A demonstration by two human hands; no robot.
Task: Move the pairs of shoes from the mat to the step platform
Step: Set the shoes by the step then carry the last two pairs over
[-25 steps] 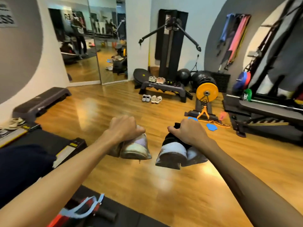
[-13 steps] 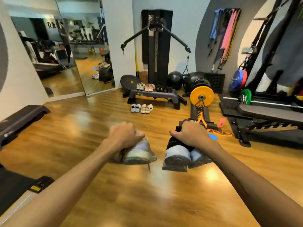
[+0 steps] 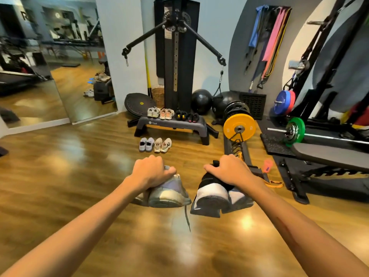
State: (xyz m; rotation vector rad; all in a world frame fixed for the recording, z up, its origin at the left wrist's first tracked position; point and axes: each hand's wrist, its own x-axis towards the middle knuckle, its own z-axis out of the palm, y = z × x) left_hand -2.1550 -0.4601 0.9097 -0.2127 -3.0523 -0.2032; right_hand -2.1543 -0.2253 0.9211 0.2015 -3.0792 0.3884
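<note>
Carry step in progress, both hands loaded. Near to far:

- Left hand (image 3: 150, 170) is gripping a pale grey-lilac pair of shoes (image 3: 167, 193) from above, fingers curled over the tops; heels are facing the camera and a lace (image 3: 187, 217) is hanging loose below.
- Right hand (image 3: 229, 169) is gripping a black pair with white heels (image 3: 213, 198) the same way. Both grips are closed on their loads, nothing spare. The two pairs are riding side by side in the air above the wooden floor (image 3: 79, 186), close but apart.
- Farther out, two more pairs are sitting on the floor just in front of the step platform (image 3: 173, 125): a grey pair (image 3: 146, 144) on the left, a cream pair (image 3: 163, 145) to its right.
- On the platform top, four pairs are already lined up in a row: light ones to the left, dark ones to the right. The right end is looking bare past the last dark pair.
- Behind it, a cable machine (image 3: 175, 52) is standing against the wall; a yellow weight plate (image 3: 239, 127) is sitting to the right.
- No mat is showing here.

Judgement: mid-task, transport leg. The next move calls for closing the gap to the platform, then lowering each pair soles-down into free space, likely the right end or the front edge, without knocking the row. Watch the dangling lace near the floor pairs.
</note>
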